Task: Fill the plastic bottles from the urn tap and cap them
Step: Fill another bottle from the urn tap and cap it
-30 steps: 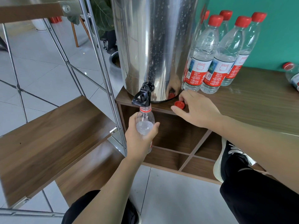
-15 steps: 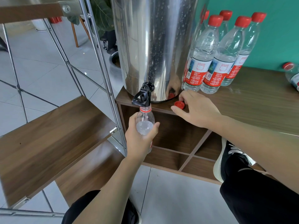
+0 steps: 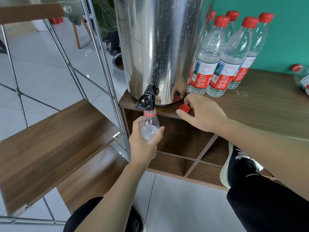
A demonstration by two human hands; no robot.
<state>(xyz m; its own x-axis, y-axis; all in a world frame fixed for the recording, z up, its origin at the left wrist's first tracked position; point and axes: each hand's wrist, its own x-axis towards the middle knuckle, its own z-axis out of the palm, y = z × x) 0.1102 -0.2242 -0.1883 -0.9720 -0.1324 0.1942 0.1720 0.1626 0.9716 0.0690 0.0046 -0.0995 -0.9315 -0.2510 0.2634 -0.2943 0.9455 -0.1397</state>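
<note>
A tall steel urn [image 3: 157,47] stands on the wooden cabinet top [image 3: 260,111]. Its black tap [image 3: 147,99] juts over the front edge. My left hand [image 3: 145,144] grips an uncapped clear bottle [image 3: 149,126] upright, its mouth right under the tap; water shows inside it. My right hand [image 3: 202,113] rests on the cabinet top, thumb and fingertips around a loose red cap [image 3: 184,107] lying beside the urn's base.
Several capped bottles [image 3: 219,61] with red labels stand right of the urn by the teal wall. Another bottle [image 3: 303,77] lies at the far right edge. A metal-framed wooden shelf [image 3: 50,139] sits to the left. Open cubbies lie below the cabinet top.
</note>
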